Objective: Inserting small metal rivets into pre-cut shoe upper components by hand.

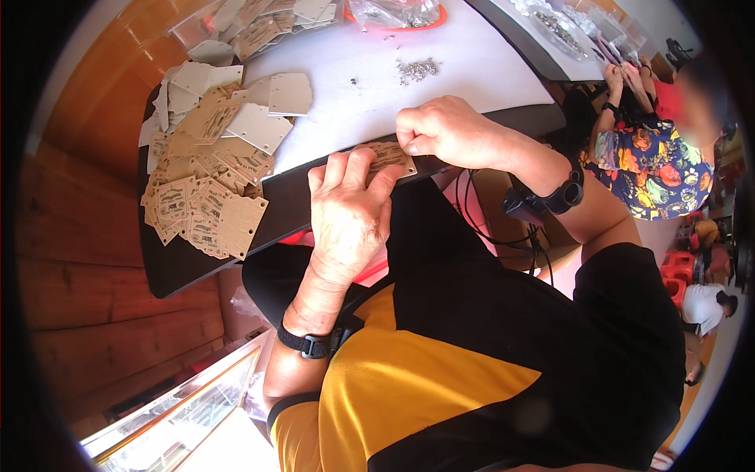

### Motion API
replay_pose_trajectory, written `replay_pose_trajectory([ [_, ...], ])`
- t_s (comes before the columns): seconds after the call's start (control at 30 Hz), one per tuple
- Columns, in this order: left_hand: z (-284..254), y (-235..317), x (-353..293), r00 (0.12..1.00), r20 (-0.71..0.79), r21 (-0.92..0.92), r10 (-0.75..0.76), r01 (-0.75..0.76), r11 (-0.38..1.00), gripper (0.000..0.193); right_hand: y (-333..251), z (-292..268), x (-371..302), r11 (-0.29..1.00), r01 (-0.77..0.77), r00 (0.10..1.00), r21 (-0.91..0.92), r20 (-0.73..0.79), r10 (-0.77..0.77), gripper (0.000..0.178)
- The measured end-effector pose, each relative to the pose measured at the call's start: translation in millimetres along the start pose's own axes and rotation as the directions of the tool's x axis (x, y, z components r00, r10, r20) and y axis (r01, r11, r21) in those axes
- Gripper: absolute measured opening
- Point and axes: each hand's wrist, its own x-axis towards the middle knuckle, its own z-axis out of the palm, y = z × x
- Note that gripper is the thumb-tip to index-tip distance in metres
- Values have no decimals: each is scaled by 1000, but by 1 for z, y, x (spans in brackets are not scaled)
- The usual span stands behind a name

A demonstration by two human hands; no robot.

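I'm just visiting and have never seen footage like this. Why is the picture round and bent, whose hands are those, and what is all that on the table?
There is no machine here. The camera sits on a person's head and looks down through a very wide lens, which darkens the corners and bends straight edges. The two bare hands are that person's own. The left hand and the right hand together pinch one small brown cardboard tag at the table edge. To the left lies a heap of similar tags, some printed, some plain. Further back is a little cluster of small metal bits; I cannot tell what kind. At the right rim another person in a flowered garment works at another table.
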Motion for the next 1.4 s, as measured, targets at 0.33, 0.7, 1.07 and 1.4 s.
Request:
replay_pose_trajectory([
  [0.33, 1, 0, -1, 1000, 1, 5, 9, -9, 1000, 39, -3, -5, 4, 997, -69, 997, 39, 42, 68, 11],
  [0.7, 1, 0, 2, 1000, 12, 22, -1, 1, 1000, 32, -6, -12, 16, 857, -328, 938, 397, 242, 247, 5],
  [1.07, 3, -1, 1, 1000, -12, 20, -6, 6, 1000, 35, -6, -6, 8, 923, -194, 981, 333, 87, 175, 6],
  [1.4, 1, 2, 2, 999, 27, 8, -27, 26, 1000, 34, -8, -11, 6, 875, -302, 950, 377, 196, 243, 8],
])
